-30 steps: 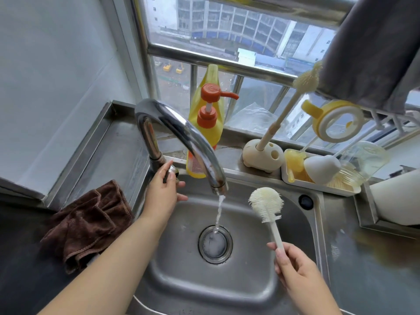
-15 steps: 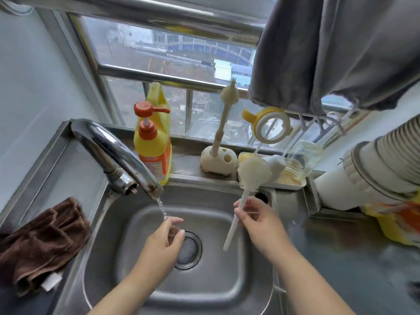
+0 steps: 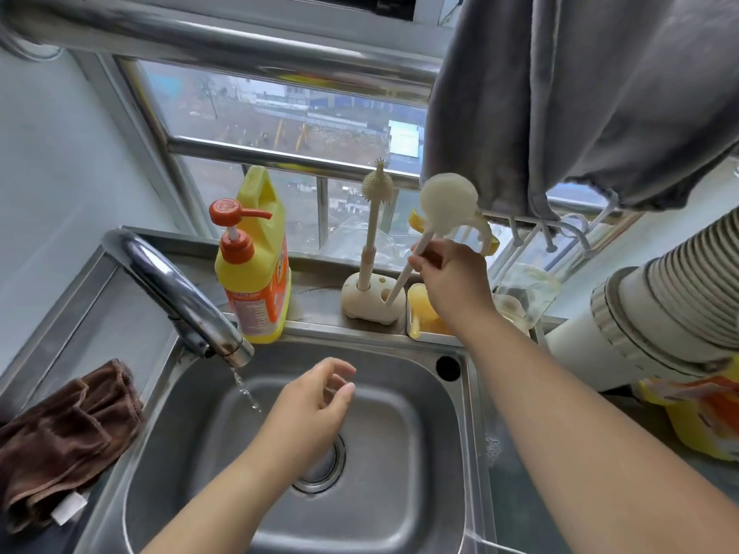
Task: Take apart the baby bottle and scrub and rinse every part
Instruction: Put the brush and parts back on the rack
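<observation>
- Head view: stainless sink point(image 3: 424, 465) fills the near centre, set into a steel table point(image 3: 92, 297) that runs along the window.
- Grey cloth point(image 3: 592, 94) hangs from a rail at far right, above the drying area.
- Faucet point(image 3: 176, 289) arches over the sink's left rim; a thin trickle of water falls from its spout.
- Brown towel point(image 3: 60, 433) lies crumpled on the table, left of the sink.
- Yellow detergent bottle point(image 3: 256, 273) with orange pump stands behind the sink, beside the faucet.
- Left hand point(image 3: 312, 405) hovers over the basin near the drain, fingers loosely curled, holding nothing.
- Right hand point(image 3: 452, 281) pinches the handle of the bottle brush point(image 3: 448, 201), whose lower end enters the brush stand point(image 3: 372, 301) on the far ledge.
- Small nipple brush point(image 3: 376, 217) stands upright in the same stand.
- Tray point(image 3: 424, 333) right of the stand holds yellow and clear bottle parts point(image 3: 528, 289), partly hidden by the right hand.
</observation>
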Demonstrator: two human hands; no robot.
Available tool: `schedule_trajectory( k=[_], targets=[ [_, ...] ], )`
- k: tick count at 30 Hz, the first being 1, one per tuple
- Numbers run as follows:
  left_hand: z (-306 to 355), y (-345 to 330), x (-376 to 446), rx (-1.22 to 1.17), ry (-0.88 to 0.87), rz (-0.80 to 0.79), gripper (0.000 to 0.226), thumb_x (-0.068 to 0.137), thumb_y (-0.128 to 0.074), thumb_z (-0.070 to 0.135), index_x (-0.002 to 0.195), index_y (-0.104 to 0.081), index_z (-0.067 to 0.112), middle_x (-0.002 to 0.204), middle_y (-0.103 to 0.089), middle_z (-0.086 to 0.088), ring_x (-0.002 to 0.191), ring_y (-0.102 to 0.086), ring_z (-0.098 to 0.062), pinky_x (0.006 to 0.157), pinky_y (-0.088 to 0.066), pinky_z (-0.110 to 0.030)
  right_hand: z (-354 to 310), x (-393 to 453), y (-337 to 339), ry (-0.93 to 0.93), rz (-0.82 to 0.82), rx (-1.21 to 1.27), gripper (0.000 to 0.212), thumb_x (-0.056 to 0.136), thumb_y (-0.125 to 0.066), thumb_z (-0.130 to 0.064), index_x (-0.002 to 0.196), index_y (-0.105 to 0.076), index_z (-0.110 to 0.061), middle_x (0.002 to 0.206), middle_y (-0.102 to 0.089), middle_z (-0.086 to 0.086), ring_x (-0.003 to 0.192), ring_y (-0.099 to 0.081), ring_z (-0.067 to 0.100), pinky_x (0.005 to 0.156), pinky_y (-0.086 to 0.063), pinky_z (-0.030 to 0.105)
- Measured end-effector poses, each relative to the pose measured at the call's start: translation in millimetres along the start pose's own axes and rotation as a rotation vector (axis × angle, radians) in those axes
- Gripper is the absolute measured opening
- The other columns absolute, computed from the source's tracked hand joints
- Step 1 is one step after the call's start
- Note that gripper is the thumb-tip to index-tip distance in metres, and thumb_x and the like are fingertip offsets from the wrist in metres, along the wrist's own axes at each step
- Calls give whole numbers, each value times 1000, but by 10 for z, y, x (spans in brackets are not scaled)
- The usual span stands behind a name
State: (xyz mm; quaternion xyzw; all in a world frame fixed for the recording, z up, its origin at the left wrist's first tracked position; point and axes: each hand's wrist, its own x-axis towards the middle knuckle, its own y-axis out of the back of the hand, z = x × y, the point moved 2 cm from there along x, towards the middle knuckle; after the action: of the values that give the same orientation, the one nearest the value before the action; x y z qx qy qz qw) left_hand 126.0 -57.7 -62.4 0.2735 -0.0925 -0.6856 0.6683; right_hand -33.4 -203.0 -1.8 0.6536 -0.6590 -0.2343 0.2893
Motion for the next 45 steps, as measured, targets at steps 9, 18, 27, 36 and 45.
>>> schedule_trajectory(
  k=[9, 18, 27, 36, 45],
  targets=[
    [-38, -117, 73, -21, 32, 7, 16, 92, -55, 22, 94, -54, 38, 89, -63, 9, 81, -62, -8, 73, -45, -17, 84, 92, -165, 117, -33, -172, 19, 94, -53, -19, 97, -67, -6, 89, -70, 10, 83, -62, 24, 71, -43, 28],
    [-9, -143, 185, -18, 40, 27, 10, 92, -55, 22, 98, -58, 31, 87, -62, 10, 79, -62, -8, 72, -46, -18, 232, 82, -459, -32, -78, -118, 24, 96, -46, -19, 97, -65, -4, 90, -68, 11, 86, -60, 25, 71, -44, 31],
    [6, -635, 355, 234, 78, -94, 22, 77, -58, 9, 66, -46, 24, 65, -50, 9, 66, -49, -10, 59, -36, -12, 966, -714, -300, -195, -459, -289, 14, 79, -55, -17, 91, -59, -23, 92, -62, -2, 93, -58, 21, 77, -47, 29],
    [406, -1168, 554, 305, -27, -306, 47, 92, -52, 22, 137, -40, 25, 136, -47, 4, 119, -49, -11, 85, -36, -17, 1463, -320, 462, -286, 44, -244, 63, 91, -50, -24, 145, -19, -20, 142, -31, 16, 129, -35, 31, 103, -34, 39],
    [749, -1234, 965, 382, -345, -47, 51, 91, -53, 15, 140, -37, 17, 144, -37, -2, 131, -30, -18, 106, -21, -21, 1643, 127, 470, -314, 154, -162, 55, 95, -45, -18, 142, -17, -23, 154, 2, 14, 138, -23, 36, 108, -32, 43]
  ],
)
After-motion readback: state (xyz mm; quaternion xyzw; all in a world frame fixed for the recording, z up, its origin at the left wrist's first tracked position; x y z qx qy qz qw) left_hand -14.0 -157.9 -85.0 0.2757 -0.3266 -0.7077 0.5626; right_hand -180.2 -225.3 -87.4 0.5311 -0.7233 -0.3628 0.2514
